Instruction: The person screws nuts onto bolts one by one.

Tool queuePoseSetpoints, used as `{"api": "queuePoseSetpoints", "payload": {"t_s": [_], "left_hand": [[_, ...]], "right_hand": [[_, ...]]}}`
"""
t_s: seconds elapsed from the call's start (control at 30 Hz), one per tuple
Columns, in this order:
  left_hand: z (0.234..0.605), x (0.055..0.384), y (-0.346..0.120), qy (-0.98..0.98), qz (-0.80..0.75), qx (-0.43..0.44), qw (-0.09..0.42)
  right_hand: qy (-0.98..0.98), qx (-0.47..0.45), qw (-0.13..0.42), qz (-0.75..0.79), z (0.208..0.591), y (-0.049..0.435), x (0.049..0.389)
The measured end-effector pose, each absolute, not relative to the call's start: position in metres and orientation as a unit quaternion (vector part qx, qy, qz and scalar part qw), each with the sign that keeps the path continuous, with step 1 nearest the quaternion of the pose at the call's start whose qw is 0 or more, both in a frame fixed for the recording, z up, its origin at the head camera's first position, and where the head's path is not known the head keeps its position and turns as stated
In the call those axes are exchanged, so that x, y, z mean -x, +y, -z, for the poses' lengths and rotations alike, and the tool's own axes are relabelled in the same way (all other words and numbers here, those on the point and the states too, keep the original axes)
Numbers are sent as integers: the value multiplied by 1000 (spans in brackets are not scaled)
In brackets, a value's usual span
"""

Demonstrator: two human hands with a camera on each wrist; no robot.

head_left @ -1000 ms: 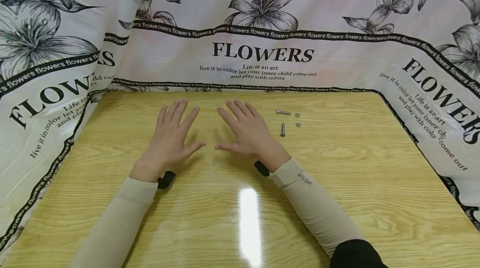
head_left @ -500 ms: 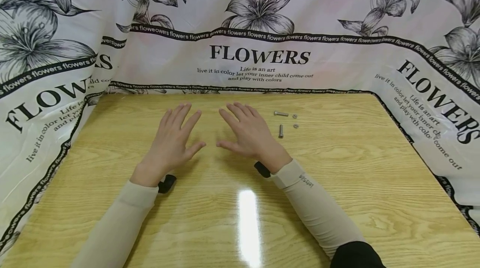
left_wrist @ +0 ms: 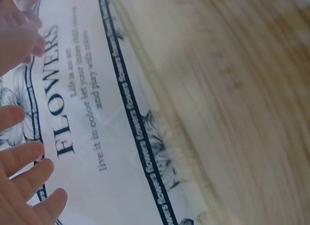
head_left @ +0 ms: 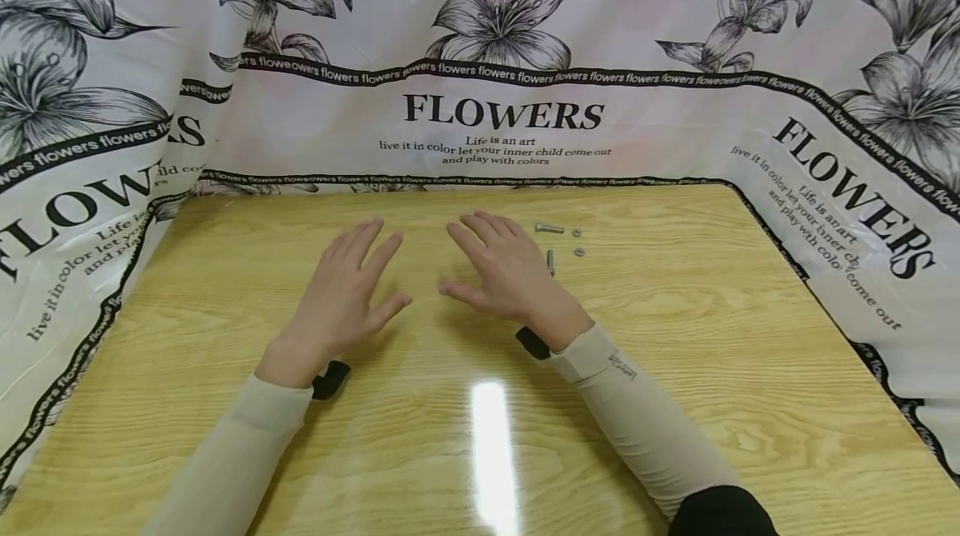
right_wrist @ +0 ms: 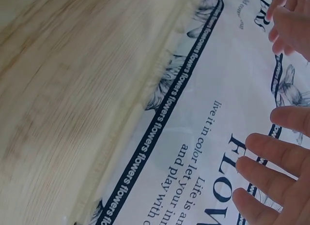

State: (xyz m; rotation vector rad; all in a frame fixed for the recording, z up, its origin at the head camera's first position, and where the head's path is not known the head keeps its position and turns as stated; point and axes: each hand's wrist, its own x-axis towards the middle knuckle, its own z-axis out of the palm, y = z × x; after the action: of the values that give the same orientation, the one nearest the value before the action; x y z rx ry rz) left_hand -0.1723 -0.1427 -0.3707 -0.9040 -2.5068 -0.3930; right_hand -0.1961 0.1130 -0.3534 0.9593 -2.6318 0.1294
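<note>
In the head view my left hand (head_left: 333, 294) hovers over the wooden table, fingers spread and nothing in it. Opposite it, my right hand (head_left: 510, 276) has its fingers apart as well and is bare of any object. Just right of the right hand lie two small metal bolts: one bolt (head_left: 550, 228) sideways, the other bolt (head_left: 551, 261) pointing away from me, its near end partly hidden by the hand. Beside them sit two small nuts, the far nut (head_left: 577, 232) and the near nut (head_left: 579, 252). Both wrist views show straight, separated fingers (left_wrist: 31, 179) (right_wrist: 266, 179).
The wooden table (head_left: 675, 336) fills the foreground, with a bright light reflection in front of me. A white curtain (head_left: 315, 123) printed with flowers and lettering encloses the back and both sides. A small black device (head_left: 331, 381) is on my left wrist, another black device (head_left: 533, 343) on my right.
The head view has shifted, sliding the table and hardware leftward in frame. My right hand now overlaps the nearer bolt's end. Both hands stay spread, fingertips slightly lower in view.
</note>
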Motion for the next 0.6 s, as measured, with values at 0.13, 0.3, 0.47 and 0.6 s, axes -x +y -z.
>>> {"api": "queuePoseSetpoints", "payload": {"t_s": [0.13, 0.3, 0.47, 0.6], "left_hand": [[370, 171, -135, -895, 156, 347, 232], [369, 170, -121, -890, 162, 360, 228], [369, 170, -108, -892, 164, 362, 215], [369, 170, -97, -889, 166, 371, 209]], "right_hand": [[-924, -335, 174, -49, 353, 119, 194], [-925, -333, 174, -55, 354, 130, 191], [-926, -327, 180, -62, 355, 140, 190], [-922, -330, 191, -65, 356, 149, 188]]}}
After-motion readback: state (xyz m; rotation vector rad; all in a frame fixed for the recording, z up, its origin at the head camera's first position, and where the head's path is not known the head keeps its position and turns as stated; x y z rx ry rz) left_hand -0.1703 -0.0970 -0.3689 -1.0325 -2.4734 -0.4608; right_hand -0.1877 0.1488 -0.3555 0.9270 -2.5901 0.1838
